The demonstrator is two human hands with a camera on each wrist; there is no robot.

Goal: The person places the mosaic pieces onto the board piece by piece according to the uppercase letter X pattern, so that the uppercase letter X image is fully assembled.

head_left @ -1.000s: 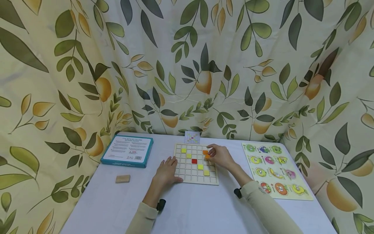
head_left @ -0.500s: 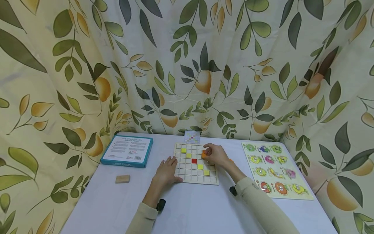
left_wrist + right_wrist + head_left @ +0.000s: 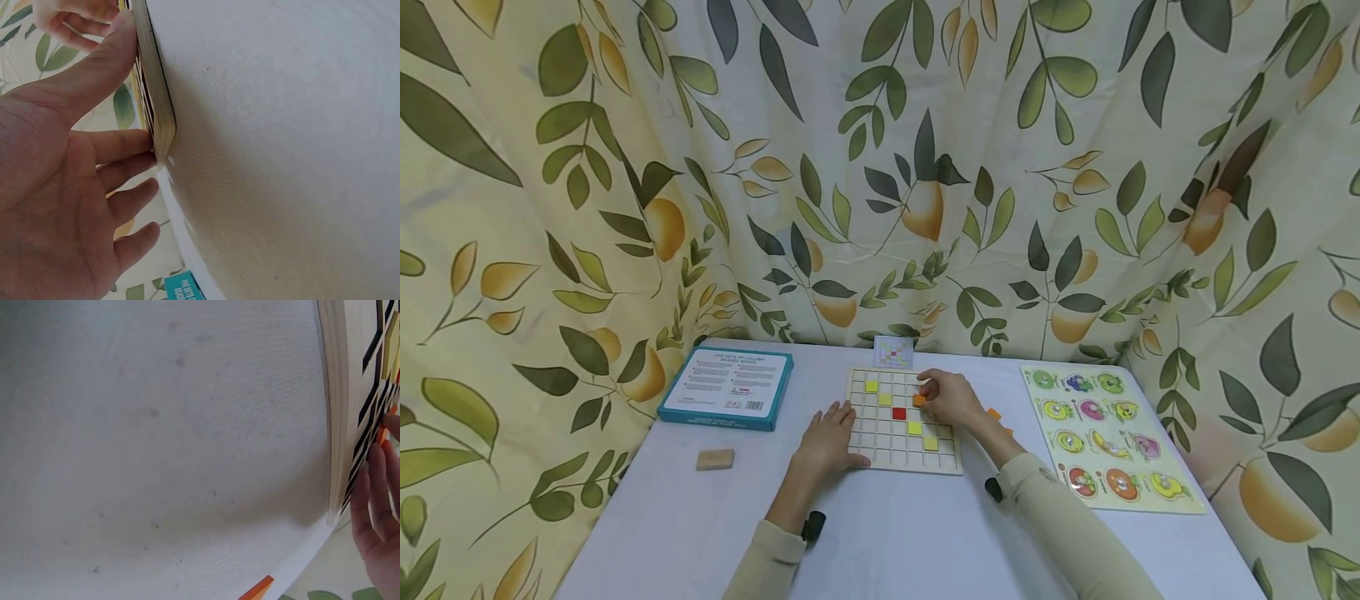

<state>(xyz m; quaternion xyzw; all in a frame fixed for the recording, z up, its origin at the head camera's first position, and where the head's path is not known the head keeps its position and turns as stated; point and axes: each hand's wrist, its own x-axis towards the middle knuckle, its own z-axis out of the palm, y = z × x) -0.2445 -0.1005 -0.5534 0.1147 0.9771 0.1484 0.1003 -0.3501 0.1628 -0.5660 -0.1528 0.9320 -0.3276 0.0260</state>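
Note:
A square wooden grid board (image 3: 895, 456) lies on the table, with several yellow tiles (image 3: 871, 386) and a red tile (image 3: 898, 413) set in a diagonal line. My right hand (image 3: 953, 400) pinches an orange tile (image 3: 919, 401) right over the cells in the upper right part. In the right wrist view, the fingertips and the orange tile (image 3: 382, 434) overlap the board's surface. My left hand (image 3: 827, 440) rests spread at the board's near left corner. Its thumb touches the front edge and its fingers lie along the left side, as the left wrist view confirms.
Loose orange tiles (image 3: 994, 413) lie beside my right wrist, partly hidden by it. Behind the board leans a small pattern card (image 3: 893, 353). A teal box (image 3: 726, 387) and a wooden block (image 3: 715, 459) are at left, a fruit picture board (image 3: 1108, 437) at right.
My right hand has moved slightly left over the board with the orange tile, uncovering loose orange tiles beside the wrist. My left hand has stayed in place.

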